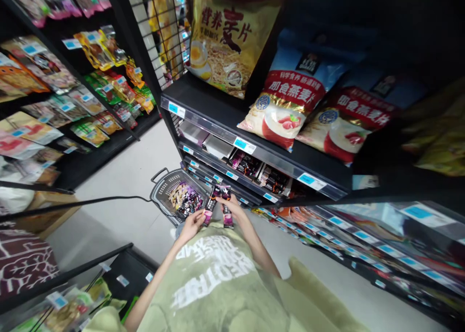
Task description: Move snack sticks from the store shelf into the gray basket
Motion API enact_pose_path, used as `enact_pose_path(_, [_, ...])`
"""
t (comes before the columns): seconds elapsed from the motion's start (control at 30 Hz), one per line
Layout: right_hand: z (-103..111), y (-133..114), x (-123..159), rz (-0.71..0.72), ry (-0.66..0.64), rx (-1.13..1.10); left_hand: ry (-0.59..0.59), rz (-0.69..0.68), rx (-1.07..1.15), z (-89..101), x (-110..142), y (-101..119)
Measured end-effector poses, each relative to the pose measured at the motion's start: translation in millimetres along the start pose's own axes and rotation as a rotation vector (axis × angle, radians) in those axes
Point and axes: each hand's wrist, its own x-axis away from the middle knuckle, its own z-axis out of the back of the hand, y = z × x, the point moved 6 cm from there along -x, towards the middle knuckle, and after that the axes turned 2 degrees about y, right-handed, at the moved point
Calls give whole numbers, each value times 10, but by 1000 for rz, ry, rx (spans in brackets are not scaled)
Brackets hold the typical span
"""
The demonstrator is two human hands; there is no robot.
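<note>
My left hand [193,225] is closed in a pinch on the lower end of a black-and-purple drink sachet [209,205]. My right hand [235,208] is closed round a second sachet of the same look [227,218], its thumb reaching across the front toward the first. Both narrow packets hang side by side in front of my chest, their tops close together. Just beyond my hands, on the floor, stands a grey shopping basket [162,188] with a handle. Inside it lies a loose heap of purple, black and tan sachets [187,198].
A black shelf [214,110] with oatmeal bags [283,94] stands ahead to the right. Open boxes of sachets [247,163] sit on the tier below. Snack racks [90,87] line the left. A dark cable [109,199] runs to the basket area over the pale floor [145,152].
</note>
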Motion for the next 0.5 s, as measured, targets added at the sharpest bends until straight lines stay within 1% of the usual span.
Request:
enact_pose_path(0.07, [114, -15, -12, -14, 38, 4, 3, -7, -19, -15, -13, 50])
enact_pose_path(0.13, [284, -39, -40, -14, 134, -37, 9, -12, -22, -24, -26, 108])
enact_pose_path(0.2, [514, -80, -85, 12, 306, -154, 27, -11, -17, -11, -38, 147])
enact_pose_path(0.37, [1148, -185, -214, 123, 827, -602, 57, -15, -23, 66, -42, 127])
enact_pose_path(0.43, [1340, -241, -291, 161, 971, -702, 62, -18, -24, 99, -37, 98])
enact_pose_path(0.5, [1469, -328, -402, 199, 1049, -719, 66, -16, -26, 125, -36, 75])
